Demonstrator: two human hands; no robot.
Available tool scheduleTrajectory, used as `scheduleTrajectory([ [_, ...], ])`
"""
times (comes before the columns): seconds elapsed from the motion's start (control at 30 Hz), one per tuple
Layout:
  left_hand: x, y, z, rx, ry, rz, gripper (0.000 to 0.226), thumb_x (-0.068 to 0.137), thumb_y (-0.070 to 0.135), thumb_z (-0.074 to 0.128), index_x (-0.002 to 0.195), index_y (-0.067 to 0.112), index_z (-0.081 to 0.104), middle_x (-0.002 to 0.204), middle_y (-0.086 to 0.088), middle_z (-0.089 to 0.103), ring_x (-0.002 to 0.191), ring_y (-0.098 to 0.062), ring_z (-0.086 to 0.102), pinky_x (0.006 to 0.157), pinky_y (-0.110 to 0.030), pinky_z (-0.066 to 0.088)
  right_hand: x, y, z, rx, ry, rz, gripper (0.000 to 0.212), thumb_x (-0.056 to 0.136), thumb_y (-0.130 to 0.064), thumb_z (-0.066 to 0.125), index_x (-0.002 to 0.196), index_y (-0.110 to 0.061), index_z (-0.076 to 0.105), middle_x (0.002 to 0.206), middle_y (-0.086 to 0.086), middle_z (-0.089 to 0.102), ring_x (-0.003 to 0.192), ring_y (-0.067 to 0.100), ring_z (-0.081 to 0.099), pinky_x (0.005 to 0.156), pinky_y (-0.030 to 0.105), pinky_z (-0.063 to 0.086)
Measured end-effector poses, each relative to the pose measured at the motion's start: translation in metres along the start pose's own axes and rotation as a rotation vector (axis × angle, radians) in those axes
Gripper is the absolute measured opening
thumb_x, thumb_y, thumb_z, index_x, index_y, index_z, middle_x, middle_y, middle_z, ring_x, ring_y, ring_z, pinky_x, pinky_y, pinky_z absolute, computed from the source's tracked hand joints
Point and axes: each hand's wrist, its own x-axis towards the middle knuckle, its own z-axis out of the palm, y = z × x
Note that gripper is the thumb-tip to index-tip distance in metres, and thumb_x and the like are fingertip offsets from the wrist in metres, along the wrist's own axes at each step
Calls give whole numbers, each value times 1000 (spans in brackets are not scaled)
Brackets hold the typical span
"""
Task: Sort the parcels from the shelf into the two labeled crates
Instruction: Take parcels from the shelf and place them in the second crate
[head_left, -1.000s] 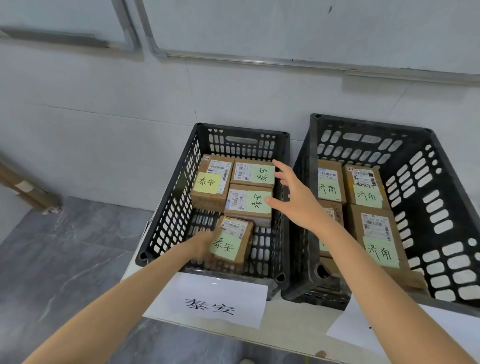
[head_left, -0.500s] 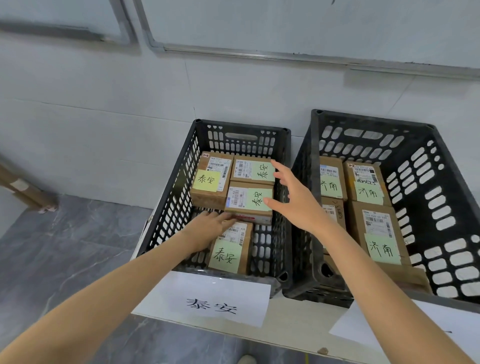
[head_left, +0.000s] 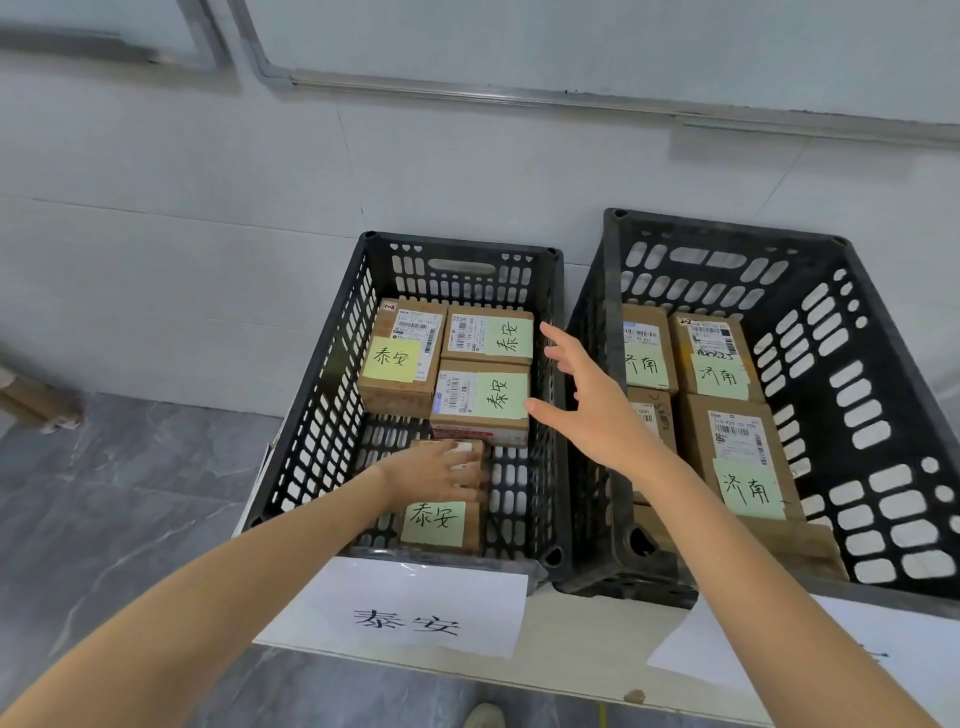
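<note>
Black plastic forms both crates, which stand side by side on a pale tabletop against a white wall. On the near wall of the left crate is a white sheet reading 泰安. Inside are four brown cardboard parcels with notes in the same characters. At the far end are the yellow-note parcel on the left and two green-note parcels on the right, the back parcel and the middle parcel. The near parcel lies alone by the near wall.

The left hand lies palm down on the far half of the near parcel. Its fingers stretch flat toward the parcel's right edge, pressing on it rather than clasping it. The right hand hovers where the two crates meet, fingers spread wide, holding nothing.

The right crate holds brown parcels with green 济南 notes, among them the large parcel near its middle.
</note>
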Motion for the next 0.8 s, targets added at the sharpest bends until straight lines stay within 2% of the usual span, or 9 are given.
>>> scheduleTrajectory([
  [0.07,1,-2,3,-50,4,-39,92,79,9,72,151,19,17,158,-13,22,147,-33,14,119,-49,18,1,0,0,2,1,-4,83,91,-22,69,153,-37,16,153,-4,36,130,-3,30,103,22,27],
  [0.13,3,-3,5,-171,27,-120,90,80,29,73,150,16,19,152,-17,29,145,-35,19,119,-50,18,2,-1,1,9,1,-10,83,91,-22,69,153,-37,17,153,-6,37,125,-7,27,102,20,26],
  [0.2,6,-2,5,-269,75,-227,95,77,53,70,147,13,19,145,-16,33,139,-34,28,116,-49,23,3,-1,1,14,0,-12,83,91,-22,69,153,-38,16,153,-7,36,124,-8,26,101,20,26],
  [0.27,11,0,4,-362,116,-345,100,74,66,63,146,13,18,141,-12,35,131,-29,35,110,-45,31,4,-1,1,14,3,-7,84,91,-22,69,153,-39,15,153,-6,36,124,-8,26,100,21,26],
  [0.4,24,5,0,-502,79,-549,113,66,66,67,149,15,11,146,-9,25,132,-28,29,105,-47,33,6,2,-1,13,12,6,86,91,-22,69,154,-39,12,155,-4,35,136,0,30,102,22,26],
  [0.57,36,8,-6,-517,54,-628,108,67,64,69,147,14,17,146,-10,24,131,-31,29,103,-50,35,7,5,-4,17,20,13,84,91,-23,69,154,-37,15,154,-4,36,142,9,31,104,26,27],
  [0.67,40,10,-7,-511,51,-663,106,69,67,66,147,15,17,146,-9,24,132,-30,28,103,-51,35,9,6,-4,14,18,14,83,91,-23,69,154,-37,16,154,-5,36,140,6,31,105,26,27],
  [0.8,42,13,-5,-511,37,-693,106,70,67,66,149,16,15,148,-9,21,134,-31,25,101,-52,36,12,6,-1,-38,25,-11,83,91,-24,69,154,-39,16,153,-8,36,126,-7,28,103,21,23],
])
